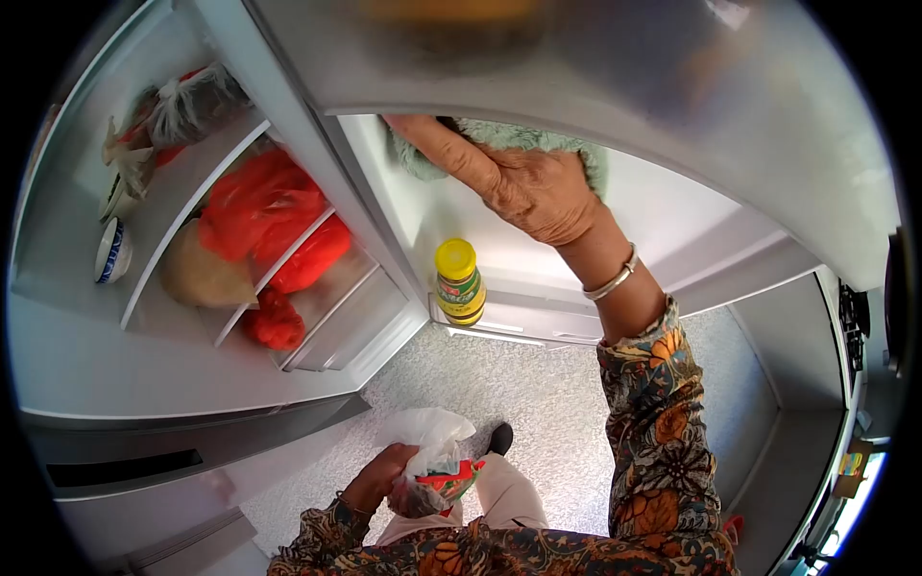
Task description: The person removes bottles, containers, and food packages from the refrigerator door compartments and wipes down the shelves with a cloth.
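Fridge interior (663, 206), green cloth (419, 162), unreadable jar label (462, 293)

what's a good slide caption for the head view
Right hand on a green cloth near a yellow-lidded jar in an open refrigerator; left hand grasps a plastic bag.

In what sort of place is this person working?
Perhaps a kitchen, probably in a home, though little of the room shows. The signs are an open refrigerator, red plastic bags inside it, and a yellow-lidded jar.
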Demonstrator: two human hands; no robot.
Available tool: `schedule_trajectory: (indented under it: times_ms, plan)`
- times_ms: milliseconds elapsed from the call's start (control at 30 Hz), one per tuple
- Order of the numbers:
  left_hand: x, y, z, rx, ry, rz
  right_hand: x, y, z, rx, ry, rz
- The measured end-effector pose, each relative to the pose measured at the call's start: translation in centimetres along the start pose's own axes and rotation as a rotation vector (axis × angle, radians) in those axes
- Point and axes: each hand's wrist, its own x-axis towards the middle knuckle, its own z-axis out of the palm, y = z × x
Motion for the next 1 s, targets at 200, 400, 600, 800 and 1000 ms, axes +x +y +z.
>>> schedule_trajectory:
  times_ms: [200,400,600,800,1000]
  plan:
    - [0.5,-1.6,-0.2,-0.151,0.025,0.058,-2.4,0.1,5.4,0.088,0.324,-0.114]
    - [-1.7,0.2,1.5,-0.209,-0.016,-0.004,-15.2,-1.5,8.1,0.159,0.063,0.063]
    - [0.1,-3.1,0.7,-0.254,-0.016,-0.016,-20.1,-5.7,10.9,0.661,-0.234,0.301]
    - [1.4,-2.0,4.7,-0.219,-0.031,0.024,-19.2,-5.1,12.9,0.950,-0.693,0.322]
    - [2.2,-0.7,7.3,-0.205,-0.057,0.055,-23.3,-2.3,12.6,0.832,-0.798,0.191]
